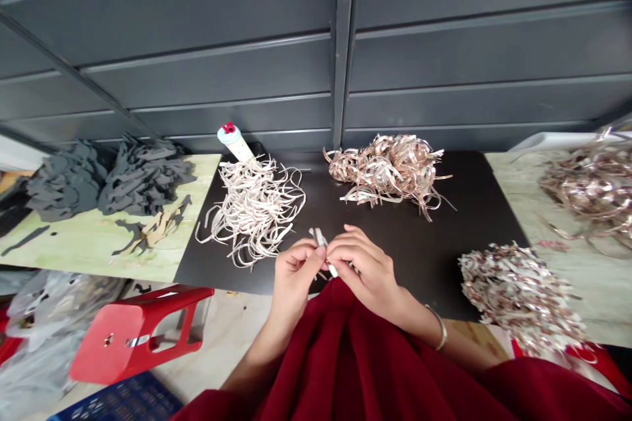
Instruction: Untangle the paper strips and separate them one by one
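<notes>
Two hands (363, 270) pinch a white piece (320, 238) near a red-capped bottle (236, 143).

Bench (434, 256): strip pile (254, 210) ahead of my left hand (293, 273), tube (236, 143) behind it. Second pile (388, 174) behind my right hand (360, 270), third pile (518, 296) to its right. Short strip (320, 239) between my hands. Foam cutouts (143, 177) on a board (99, 247), left of the piles. Stool (138, 335) on the floor (227, 335), left, below the bench edge.
</notes>
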`<state>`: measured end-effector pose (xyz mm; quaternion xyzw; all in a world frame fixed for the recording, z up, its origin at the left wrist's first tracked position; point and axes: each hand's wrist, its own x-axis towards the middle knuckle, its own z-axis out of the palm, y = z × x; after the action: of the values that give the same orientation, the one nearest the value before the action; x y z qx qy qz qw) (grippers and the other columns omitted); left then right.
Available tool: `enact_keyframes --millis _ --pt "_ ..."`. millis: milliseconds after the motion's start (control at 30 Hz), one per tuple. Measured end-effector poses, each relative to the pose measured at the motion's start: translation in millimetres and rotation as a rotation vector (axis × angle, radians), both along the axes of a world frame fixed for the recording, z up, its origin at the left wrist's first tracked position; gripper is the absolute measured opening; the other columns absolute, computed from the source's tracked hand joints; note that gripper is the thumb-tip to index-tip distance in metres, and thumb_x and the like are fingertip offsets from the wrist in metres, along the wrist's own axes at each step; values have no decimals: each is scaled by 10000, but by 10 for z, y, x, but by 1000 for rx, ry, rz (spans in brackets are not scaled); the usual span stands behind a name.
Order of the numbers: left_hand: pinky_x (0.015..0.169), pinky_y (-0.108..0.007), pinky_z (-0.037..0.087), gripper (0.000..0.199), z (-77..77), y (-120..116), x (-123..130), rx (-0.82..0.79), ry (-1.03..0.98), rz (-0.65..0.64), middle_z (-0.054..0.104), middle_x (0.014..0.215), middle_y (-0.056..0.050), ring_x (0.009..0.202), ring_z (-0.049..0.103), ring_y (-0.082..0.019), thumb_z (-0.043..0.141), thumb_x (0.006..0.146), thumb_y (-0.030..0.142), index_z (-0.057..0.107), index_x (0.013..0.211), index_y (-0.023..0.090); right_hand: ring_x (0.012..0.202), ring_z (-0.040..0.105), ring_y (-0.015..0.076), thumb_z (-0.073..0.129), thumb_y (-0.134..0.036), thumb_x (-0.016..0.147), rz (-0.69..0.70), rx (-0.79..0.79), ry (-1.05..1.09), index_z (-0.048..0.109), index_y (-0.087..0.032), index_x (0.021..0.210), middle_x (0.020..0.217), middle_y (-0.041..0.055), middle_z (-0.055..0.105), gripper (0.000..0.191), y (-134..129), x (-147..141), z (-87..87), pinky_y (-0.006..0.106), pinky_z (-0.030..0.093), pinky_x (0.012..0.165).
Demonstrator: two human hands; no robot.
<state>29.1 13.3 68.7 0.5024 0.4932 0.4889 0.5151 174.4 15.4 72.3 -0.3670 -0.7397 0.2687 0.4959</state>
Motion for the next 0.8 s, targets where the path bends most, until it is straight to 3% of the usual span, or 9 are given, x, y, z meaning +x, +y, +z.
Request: enact_keyframes --millis 200,800 --pt "634 -250 437 250 -44 -34 0 -18 -11 -15 554 700 -24 691 522 -133 613 820 328 646 640 157 816 615 151 497 -111 890 11 -61 -4 583 -213 823 825 11 667 148 -4 46 -14 393 422 945" --pt "618 -233 369 216 -34 -60 -43 71 79 -25 518 747 -14 695 477 -121 599 824 247 579 629 156 676 638 115 555 -104 816 -23 -229 86 609 -196 711 725 -28 695 150 -15 3 36 353 446 916"
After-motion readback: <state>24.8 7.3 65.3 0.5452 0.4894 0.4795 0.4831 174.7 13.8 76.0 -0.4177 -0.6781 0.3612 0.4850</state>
